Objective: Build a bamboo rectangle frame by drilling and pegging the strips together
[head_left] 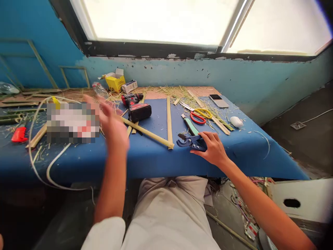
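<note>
My right hand (212, 147) is closed around the handles of a blue pipe cutter (187, 141) at the table's front edge. The cutter's curved jaw points left, towards the corner where two bamboo strips (169, 121) meet. My left hand (113, 125) is raised over the table left of the strips, smeared by motion; its fingers look stretched apart with nothing in them. Behind it lies a cordless drill (136, 107). Beside the cutter are green-handled pliers (191, 125) and scissors with red and yellow handles (199, 114).
Blue cloth (151, 156) covers the table. Farther right lie a phone (219, 101) and a white mouse-like object (236, 121). A yellow box (114, 82) stands by the wall. On the left are a looped white cable (32, 139), a red object (19, 134) and a pixelated patch.
</note>
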Demonstrator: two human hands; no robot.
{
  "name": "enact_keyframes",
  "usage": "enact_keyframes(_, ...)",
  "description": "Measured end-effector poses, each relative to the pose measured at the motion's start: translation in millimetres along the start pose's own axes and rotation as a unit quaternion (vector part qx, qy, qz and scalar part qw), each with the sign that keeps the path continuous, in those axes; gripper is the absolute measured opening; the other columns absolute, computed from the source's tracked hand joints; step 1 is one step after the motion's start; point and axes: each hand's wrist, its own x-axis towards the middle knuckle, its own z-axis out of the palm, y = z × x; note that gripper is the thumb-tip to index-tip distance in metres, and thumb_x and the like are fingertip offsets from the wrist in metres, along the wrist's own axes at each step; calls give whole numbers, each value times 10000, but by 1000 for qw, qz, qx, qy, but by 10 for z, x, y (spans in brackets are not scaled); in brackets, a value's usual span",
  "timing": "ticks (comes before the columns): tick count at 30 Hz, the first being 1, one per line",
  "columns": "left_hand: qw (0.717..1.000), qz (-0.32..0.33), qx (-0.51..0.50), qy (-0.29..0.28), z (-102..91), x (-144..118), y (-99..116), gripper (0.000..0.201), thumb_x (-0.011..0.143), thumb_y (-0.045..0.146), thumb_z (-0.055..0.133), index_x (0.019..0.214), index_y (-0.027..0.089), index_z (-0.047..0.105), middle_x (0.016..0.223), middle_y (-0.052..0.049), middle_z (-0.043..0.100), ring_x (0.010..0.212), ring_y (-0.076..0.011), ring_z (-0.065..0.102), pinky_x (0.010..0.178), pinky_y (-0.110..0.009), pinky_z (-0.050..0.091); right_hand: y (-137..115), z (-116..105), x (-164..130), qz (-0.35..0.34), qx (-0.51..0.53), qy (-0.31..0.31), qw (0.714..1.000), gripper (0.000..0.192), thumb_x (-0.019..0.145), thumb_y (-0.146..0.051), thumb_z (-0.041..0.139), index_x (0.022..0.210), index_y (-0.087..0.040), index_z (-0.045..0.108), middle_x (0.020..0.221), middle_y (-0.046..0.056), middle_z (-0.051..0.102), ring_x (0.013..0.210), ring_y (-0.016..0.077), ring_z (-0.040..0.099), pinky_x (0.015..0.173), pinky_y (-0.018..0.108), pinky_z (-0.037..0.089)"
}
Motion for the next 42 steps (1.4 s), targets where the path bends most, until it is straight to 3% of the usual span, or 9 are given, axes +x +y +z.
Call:
enact_keyframes(5, 972, -18, 77, 221, 258, -83, -324, 422, 1012, 461, 658, 1387, 270, 688, 1186, -90, 794, 1117, -246, 734, 990, -367, 567, -42, 71, 71, 14, -3, 7, 1000, 874, 822, -792, 733, 1482, -241, 580, 1346, 166, 660, 1229, 398, 581, 1090, 588, 498)
enact_keyframes(11, 859, -63, 153, 485, 542, -292, -817, 419, 1100, 417, 503, 1483, 270, 589, 1438, -124, 685, 1368, -264, 619, 1129, -423, 490, -65, 144, 75, 55, -25, 33, 998, 845, 831, -801, 714, 1459, -247, 596, 1360, 169, 655, 1245, 414, 556, 1075, 585, 450)
enact_keyframes(12, 863, -66, 171, 471, 536, -319, -889, 411, 1101, 409, 512, 1474, 260, 594, 1453, -122, 676, 1380, -260, 605, 1155, -429, 464, -81, 153, 80, 71, -27, 46, 996, 836, 832, -804, 710, 1446, -246, 605, 1363, 171, 654, 1251, 418, 552, 1074, 591, 441)
enact_keyframes(17, 915, -97, 301, 251, 394, -388, -1192, 402, 1049, 444, 643, 1402, 254, 674, 1440, -96, 688, 1367, -281, 591, 1214, -497, 327, -172, 104, 215, 148, 1, 91, 985, 850, 862, -844, 637, 1394, -181, 626, 1389, 210, 630, 1346, 430, 531, 1121, 599, 418)
enact_keyframes(24, 891, -80, 377, 239, 400, -285, -1342, 318, 1082, 453, 557, 1238, 305, 791, 1120, -61, 705, 1056, -222, 625, 1109, -427, 379, -152, 2, 843, 244, 42, 26, 969, 954, 855, -927, 538, 1387, -142, 644, 1336, 241, 661, 1275, 420, 609, 1100, 588, 458)
enact_keyframes(30, 867, -75, 438, 226, 417, -234, -1297, 387, 1105, 471, 469, 1286, 296, 762, 1109, -84, 684, 1022, -230, 596, 1030, -394, 403, 17, 350, 1736, 255, -48, -72, 963, 1054, 750, -1003, 561, 1205, -62, 702, 1294, 322, 632, 1290, 490, 544, 1100, 664, 392)
enact_keyframes(35, 865, -72, 457, 194, 396, -198, -1268, 369, 1113, 445, 459, 1292, 308, 751, 1118, -79, 674, 1012, -233, 586, 969, -392, 396, 46, 626, 2392, 188, -52, -51, 979, 941, 952, -835, 498, 1432, -31, 585, 1525, 327, 493, 1477, 471, 380, 1208, 704, 206)
enact_keyframes(38, 872, -62, 452, 180, 380, -200, -1258, 369, 1131, 325, 418, 1337, 326, 724, 1143, -73, 663, 1012, -228, 581, 939, -386, 392, -112, 635, 2378, 169, -24, -11, 985, 751, 1047, -691, 442, 1476, -93, 594, 1558, 264, 513, 1483, 430, 412, 1229, 650, 247)
enact_keyframes(42, 875, -54, 452, 166, 377, -186, -1239, 451, 1098, 158, 396, 1392, 339, 686, 1159, -76, 646, 1028, -232, 575, 903, -377, 390, -447, 432, 1717, 108, 79, -31, 991, 608, 1053, -663, 438, 1216, -179, 768, 1245, 174, 740, 1210, 357, 638, 1095, 532, 460)
